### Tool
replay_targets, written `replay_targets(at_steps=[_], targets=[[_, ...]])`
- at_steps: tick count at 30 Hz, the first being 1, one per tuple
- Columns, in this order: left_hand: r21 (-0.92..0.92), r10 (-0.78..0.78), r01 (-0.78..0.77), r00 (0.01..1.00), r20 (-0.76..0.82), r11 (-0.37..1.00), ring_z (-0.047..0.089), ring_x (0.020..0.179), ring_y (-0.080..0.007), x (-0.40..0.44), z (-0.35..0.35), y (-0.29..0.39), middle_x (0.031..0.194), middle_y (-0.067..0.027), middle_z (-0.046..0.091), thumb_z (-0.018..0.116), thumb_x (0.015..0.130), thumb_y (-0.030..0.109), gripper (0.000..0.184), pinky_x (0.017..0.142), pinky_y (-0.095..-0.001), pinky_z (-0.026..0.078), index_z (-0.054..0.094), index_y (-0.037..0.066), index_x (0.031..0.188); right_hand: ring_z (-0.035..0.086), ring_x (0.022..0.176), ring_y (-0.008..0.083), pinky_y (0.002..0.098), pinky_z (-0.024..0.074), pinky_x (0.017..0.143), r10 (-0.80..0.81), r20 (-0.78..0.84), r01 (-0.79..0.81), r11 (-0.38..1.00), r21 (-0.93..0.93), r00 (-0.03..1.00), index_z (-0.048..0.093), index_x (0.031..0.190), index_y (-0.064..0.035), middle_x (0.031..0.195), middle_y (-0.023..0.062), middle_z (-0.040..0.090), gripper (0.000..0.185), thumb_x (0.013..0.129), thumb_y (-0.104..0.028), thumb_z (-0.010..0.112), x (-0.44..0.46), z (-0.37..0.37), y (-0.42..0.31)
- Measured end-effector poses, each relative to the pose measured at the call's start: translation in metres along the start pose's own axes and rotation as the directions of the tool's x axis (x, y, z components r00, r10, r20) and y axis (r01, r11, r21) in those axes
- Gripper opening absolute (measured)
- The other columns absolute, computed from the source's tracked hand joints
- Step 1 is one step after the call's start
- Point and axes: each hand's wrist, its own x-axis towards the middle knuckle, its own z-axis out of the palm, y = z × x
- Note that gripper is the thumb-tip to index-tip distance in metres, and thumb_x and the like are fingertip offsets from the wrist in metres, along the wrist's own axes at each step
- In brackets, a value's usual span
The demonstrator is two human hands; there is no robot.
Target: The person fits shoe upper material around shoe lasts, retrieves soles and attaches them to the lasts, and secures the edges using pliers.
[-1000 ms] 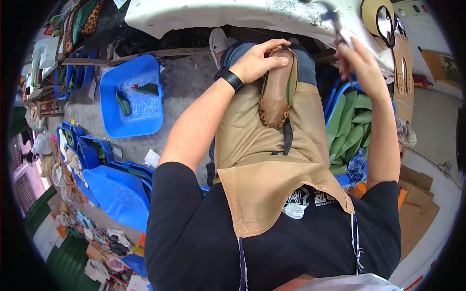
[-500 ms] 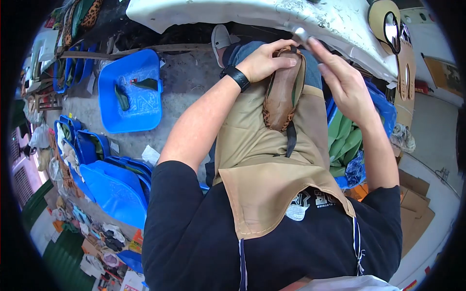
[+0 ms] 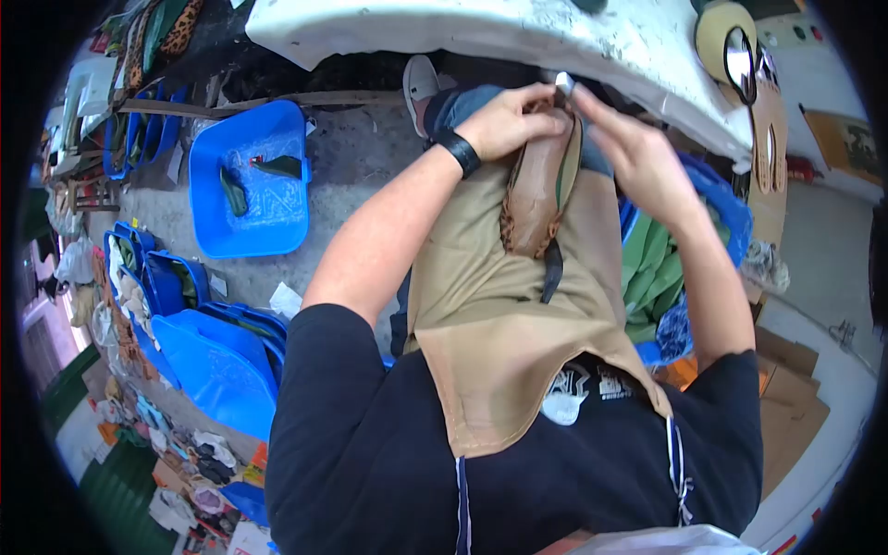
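Observation:
On my lap lies a shoe (image 3: 535,199) with its brown underside up and leopard-print material gathered round its edges. My left hand (image 3: 509,122) is closed on the upper end of the shoe, thumb pressed on the underside. My right hand (image 3: 638,148), slightly blurred, is closed round a hammer whose shiny metal head (image 3: 563,83) is at that same end, close to my left fingertips. Most of the hammer's handle is hidden by the hand. A dark strap (image 3: 552,273) sticks out below the shoe, over the tan apron (image 3: 472,287).
To the left on the floor stands a blue bin (image 3: 264,227) with two dark green pieces inside. More blue bins (image 3: 208,365) stand lower left. Green pieces (image 3: 652,259) fill a bin at my right. A white-covered table (image 3: 462,23) runs across the top, its edge near my hands.
The hammer head has come down from above onto the shoe's upper end, and my right hand has moved slightly left with it. My left hand keeps its hold.

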Motion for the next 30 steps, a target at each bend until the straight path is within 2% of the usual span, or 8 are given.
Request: replay_targets(at_steps=[5, 8, 16, 19, 23, 25, 27, 30], targets=[[0.046, -0.054, 0.055, 0.998, -0.023, 0.997, 0.061, 0.1, -0.0154, -0.001, -0.001, 0.008, 0.114, -0.0072, 0.07, 0.076, 0.09, 0.018, 0.05, 0.094, -0.0265, 0.049, 0.065, 0.009, 0.138, 0.065, 0.13, 0.0267, 0.0342, 0.0521, 0.107, 0.119, -0.194, -0.047, 0.94, 0.339, 0.974, 0.054, 0.154, -0.0122, 0.148, 0.0107, 0.062, 0.047, 0.107, -0.015, 0.053, -0.011, -0.019, -0.014], [0.039, -0.038, 0.039, 0.999, -0.017, 0.999, 0.061, 0.1, -0.0154, -0.002, -0.001, 0.011, 0.114, -0.0066, 0.07, 0.076, 0.09, 0.017, 0.05, 0.094, -0.0266, 0.049, 0.065, 0.009, 0.138, 0.061, 0.135, 0.0254, 0.0334, 0.0488, 0.111, 0.19, -0.113, -0.133, 0.912, 0.389, 0.975, 0.054, 0.153, -0.0087, 0.15, 0.0094, 0.061, 0.047, 0.106, -0.015, 0.054, -0.015, -0.006, -0.004], [0.096, -0.033, 0.028, 0.998, 0.052, 0.995, 0.062, 0.1, -0.0155, 0.002, -0.008, 0.033, 0.116, -0.0052, 0.07, 0.073, 0.092, 0.011, 0.051, 0.092, -0.0263, 0.05, 0.063, 0.008, 0.142, 0.068, 0.122, 0.0292, 0.0362, 0.0529, 0.1, 0.069, -0.132, -0.009, 0.911, 0.411, 0.989, 0.052, 0.155, -0.0105, 0.142, 0.0145, 0.067, 0.051, 0.104, -0.02, 0.057, -0.002, 0.007, 0.006], [0.227, -0.076, 0.037, 0.984, 0.163, 0.973, 0.062, 0.104, -0.0157, 0.006, -0.028, 0.125, 0.123, -0.0076, 0.069, 0.072, 0.093, 0.011, 0.054, 0.093, -0.027, 0.05, 0.06, 0.01, 0.146, 0.07, 0.103, 0.0277, 0.0348, 0.0537, 0.089, 0.223, -0.013, -0.176, 0.801, 0.573, 0.975, 0.05, 0.156, -0.0109, 0.123, 0.0153, 0.072, 0.052, 0.105, -0.022, 0.055, 0.017, -0.046, -0.007], [0.692, -0.147, -0.058, 0.961, 0.234, 0.72, 0.068, 0.102, -0.0196, 0.035, -0.027, 0.247, 0.121, -0.0085, 0.074, 0.071, 0.091, 0.017, 0.054, 0.091, -0.032, 0.055, 0.064, 0.013, 0.144, 0.065, 0.086, 0.0233, 0.0321, 0.0514, 0.078, 0.32, -0.176, -0.136, 0.751, 0.646, 0.931, 0.053, 0.153, -0.0093, 0.105, 0.0128, 0.071, 0.049, 0.105, -0.023, 0.053, 0.047, -0.043, 0.012], [0.96, -0.184, -0.143, 0.964, 0.19, 0.24, 0.071, 0.101, -0.0269, 0.059, -0.027, 0.277, 0.122, -0.0109, 0.075, 0.07, 0.087, 0.022, 0.055, 0.091, -0.0368, 0.057, 0.066, 0.014, 0.141, 0.061, 0.076, 0.0192, 0.0299, 0.0487, 0.071, 0.366, -0.376, -0.044, 0.764, 0.644, 0.851, 0.055, 0.149, -0.0076, 0.093, 0.01, 0.069, 0.047, 0.105, -0.024, 0.052, 0.068, -0.04, 0.018], [0.975, -0.218, -0.209, 0.951, 0.221, 0.077, 0.072, 0.102, -0.0339, 0.09, -0.028, 0.279, 0.122, -0.0127, 0.076, 0.069, 0.085, 0.022, 0.054, 0.09, -0.0403, 0.057, 0.069, 0.012, 0.137, 0.047, 0.06, 0.0109, 0.0252, 0.0401, 0.055, 0.41, -0.299, -0.012, 0.604, 0.797, 0.862, 0.059, 0.133, -0.0048, 0.083, 0.0045, 0.057, 0.035, 0.106, -0.025, 0.05, 0.047, -0.041, 0.008], [0.95, -0.145, -0.312, 0.941, 0.306, -0.014, 0.072, 0.103, -0.0371, 0.147, -0.042, 0.227, 0.118, -0.0153, 0.076, 0.069, 0.086, 0.027, 0.056, 0.086, -0.0432, 0.058, 0.065, 0.012, 0.14, 0.047, 0.06, 0.0122, 0.0273, 0.0424, 0.057, 0.387, -0.374, 0.089, 0.586, 0.806, 0.842, 0.059, 0.119, -0.0036, 0.084, 0.0043, 0.058, 0.025, 0.104, -0.023, 0.054, 0.022, -0.028, -0.004]])
